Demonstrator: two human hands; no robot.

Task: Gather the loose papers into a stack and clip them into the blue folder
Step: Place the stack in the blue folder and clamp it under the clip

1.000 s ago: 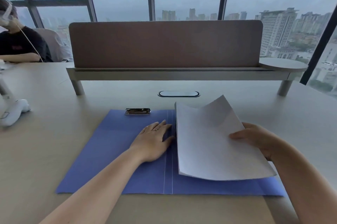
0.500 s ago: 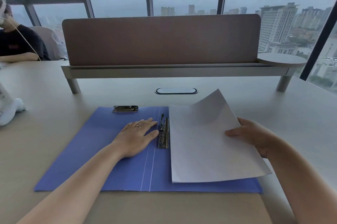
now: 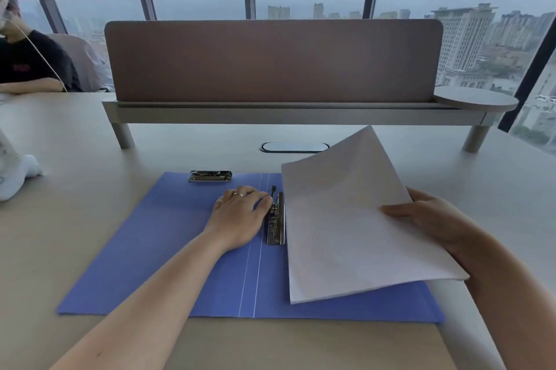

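The pale wooden tabletop [image 3: 75,219] fills the lower frame, and on it your open flat blue card folder [image 3: 168,243] lies spread across the centre, both covers down, so its spine and clip are exposed. Over the folder's right half you hold the stack of white paper sheets [image 3: 346,219] — its left edge sits just beside the clip, while its far right corner lifts off the surface, likely so the edge can be slid under the mechanism. Your right hand [image 3: 430,219], at right of centre, makes the grip: thumb on top of the sheets, fingers hidden beneath, pinching the stack's right edge. Your left hand [image 3: 240,216], mid-frame, rests on the left cover with fingers curled at the silver metal lever clip [image 3: 276,219] on the spine; whether they press the lever or only touch it, you cannot tell from here. That hand seems placed to work the clamp while the other feeds paper. A second small metal clip [image 3: 210,176] lies at the folder's upper edge, unused.
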